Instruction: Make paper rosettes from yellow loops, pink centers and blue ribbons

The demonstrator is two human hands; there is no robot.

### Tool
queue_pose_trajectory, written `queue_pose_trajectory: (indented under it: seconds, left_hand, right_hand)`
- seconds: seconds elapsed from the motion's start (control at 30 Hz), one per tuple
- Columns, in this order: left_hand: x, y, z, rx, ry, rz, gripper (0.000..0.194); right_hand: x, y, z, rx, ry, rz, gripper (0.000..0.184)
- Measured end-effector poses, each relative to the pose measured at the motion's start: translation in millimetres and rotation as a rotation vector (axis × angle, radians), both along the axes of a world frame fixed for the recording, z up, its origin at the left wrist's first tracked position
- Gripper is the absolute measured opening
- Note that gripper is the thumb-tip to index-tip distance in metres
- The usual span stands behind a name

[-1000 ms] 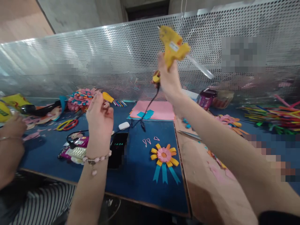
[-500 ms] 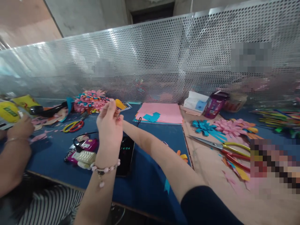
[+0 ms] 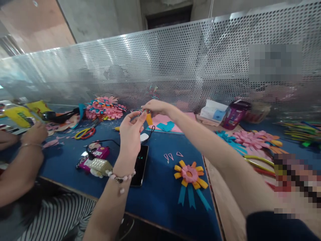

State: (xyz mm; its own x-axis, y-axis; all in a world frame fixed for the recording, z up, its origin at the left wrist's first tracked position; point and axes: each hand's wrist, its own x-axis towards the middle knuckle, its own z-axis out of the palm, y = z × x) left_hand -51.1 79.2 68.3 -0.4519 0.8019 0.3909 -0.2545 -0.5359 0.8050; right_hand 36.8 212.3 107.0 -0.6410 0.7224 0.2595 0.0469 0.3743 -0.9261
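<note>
Orange strip: a short piece of orange paper (image 3: 149, 119) in the air between the two hands, over the front edge of the pink sheets (image 3: 185, 117).
Strip's long axis: roughly up and down, the lower end free.
Left hand (image 3: 131, 129): just left of the strip, thumb and fingers drawn narrow; it seems to pinch the strip near its upper end.
Right hand (image 3: 154, 106): reaches across from the right, above the strip, fingers bent down to its top; whether they grip it too I cannot tell, as the fingertips overlap.
Nearer hand: neither clearly; the fingertips of both meet at the strip's upper end.
From the grip: the strip hangs below the right fingertips and just right of the left thumb.
Paper flower (image 3: 190, 174): flat on the blue table (image 3: 160, 201), nearer the body and right of the strip, well apart from both hands, its blue tails pointing toward the body.
Phone (image 3: 142, 164): below the left hand, partly behind the wrist.
</note>
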Motion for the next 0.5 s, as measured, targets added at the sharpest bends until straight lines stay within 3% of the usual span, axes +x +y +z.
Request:
queue_pose_trajectory:
  seconds: [0.13, 0.23, 0.37, 0.5]
  left_hand:
    - [18.4, -0.1, -9.9, -0.068, 0.083, -0.075, 0.040]
    - [35.3, -1.7, -18.9, -0.111, 0.161, -0.146, 0.041]
    - [57.5, -5.0, -32.4, -0.158, 0.265, -0.226, 0.039]
    - [77.8, -7.7, -46.9, -0.204, 0.312, -0.287, 0.037]
  right_hand:
    - [73.8, -23.1, 9.5, 0.062, -0.085, 0.149, 0.022]
    - [120.7, -58.2, -2.2, 0.200, -0.200, 0.101, 0.027]
    - [152.8, -91.1, -26.9, 0.238, -0.251, -0.051, 0.024]
    - [170.3, -97.6, -46.8, 0.157, -0.252, -0.061, 0.021]
